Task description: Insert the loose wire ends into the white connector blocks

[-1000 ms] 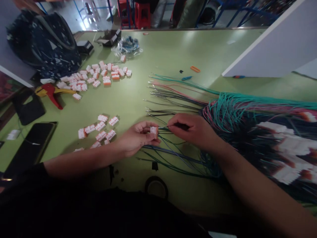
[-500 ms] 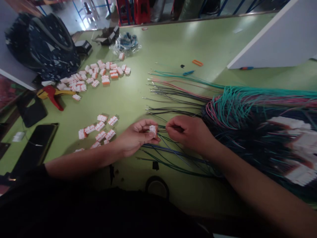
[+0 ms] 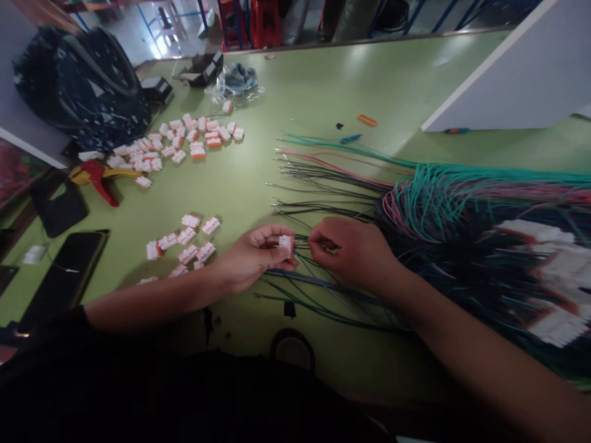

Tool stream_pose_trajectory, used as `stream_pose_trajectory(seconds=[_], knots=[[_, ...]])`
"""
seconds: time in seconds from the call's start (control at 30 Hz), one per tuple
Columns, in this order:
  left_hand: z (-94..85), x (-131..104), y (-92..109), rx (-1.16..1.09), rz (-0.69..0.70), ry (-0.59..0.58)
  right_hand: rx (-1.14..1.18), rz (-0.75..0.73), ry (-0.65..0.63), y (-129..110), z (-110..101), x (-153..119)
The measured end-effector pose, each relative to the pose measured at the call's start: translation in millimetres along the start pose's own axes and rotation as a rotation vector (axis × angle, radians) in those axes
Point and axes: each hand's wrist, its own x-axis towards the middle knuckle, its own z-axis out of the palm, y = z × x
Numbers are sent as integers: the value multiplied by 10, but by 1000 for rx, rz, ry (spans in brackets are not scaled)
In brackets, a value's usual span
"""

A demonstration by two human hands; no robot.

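Note:
My left hand (image 3: 261,255) pinches a white and orange connector housing (image 3: 285,242) between thumb and fingers. Just to its right, my right hand (image 3: 348,249) is closed in a pinch on thin wires (image 3: 301,240) that run to the housing's right side. Whether each wire tip sits inside the housing is too small to tell. Below the hands lie blue and green wires (image 3: 323,311). Black wires (image 3: 323,175) with metal terminals are spread above them, beside pink and green ones. Loose connector housings (image 3: 187,235) lie left of my left hand.
A larger heap of housings (image 3: 148,151) lies near a red and yellow tool (image 3: 101,178) and a dark bag (image 3: 87,86). On the right rests a thick wire bundle (image 3: 434,191) with finished-looking white connectors (image 3: 558,317). A phone (image 3: 64,280) lies at left; a white panel (image 3: 512,74) stands at back right.
Both hands stay almost in place, still at the connector housing and wires. The right hand's fingers have shifted slightly, and the whole view has moved a little.

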Motion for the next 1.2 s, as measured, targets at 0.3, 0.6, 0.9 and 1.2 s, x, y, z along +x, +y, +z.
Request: stream_pose_trajectory(seconds=[0.3,0.6,0.9,1.2], knots=[[5,0,-4,-6,-26,-1,144,-40,40,6,75,-25],[-14,10,-46,83,-20,-6,159,-52,0,-1,183,-49],[27,20,-36,93,-40,-14,-75,36,-39,401,-468,454],[26,12,-38,64,-81,-13,-504,301,-96,844,-295,1105]])
